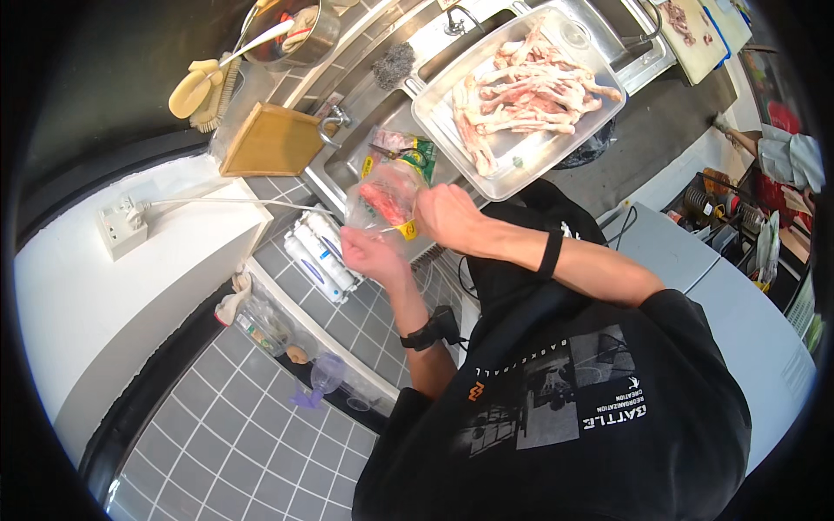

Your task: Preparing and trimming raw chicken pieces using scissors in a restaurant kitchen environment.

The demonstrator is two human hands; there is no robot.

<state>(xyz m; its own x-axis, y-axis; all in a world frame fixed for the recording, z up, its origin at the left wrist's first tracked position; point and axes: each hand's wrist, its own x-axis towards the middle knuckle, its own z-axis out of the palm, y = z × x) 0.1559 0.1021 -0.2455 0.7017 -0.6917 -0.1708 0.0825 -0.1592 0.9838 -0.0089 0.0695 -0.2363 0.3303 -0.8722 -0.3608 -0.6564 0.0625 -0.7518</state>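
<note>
My left hand point(373, 253) pinches the edge of a clear plastic bag point(365, 189) with yellow and green print. My right hand point(453, 218) grips the same bag on its other side, fist closed. Inside the bag lies a piece of red meat point(386, 202), partly covered by the plastic. Just beyond, in the sink basin point(391, 112), are kitchen scissors point(384, 151) and green-and-yellow packaging point(427, 159). A clear plastic tub point(511, 172) heaped with pale, raw bony meat pieces point(534, 91) stands across the sink to the right.
A steel wool scourer point(393, 65) sits by the faucet point(335, 124). To the left are a wooden board point(273, 140), a power socket point(122, 225) with a cord, and white filter cartridges point(319, 254). Another person's arm point(749, 140) shows at far right, below a cutting board point(690, 49).
</note>
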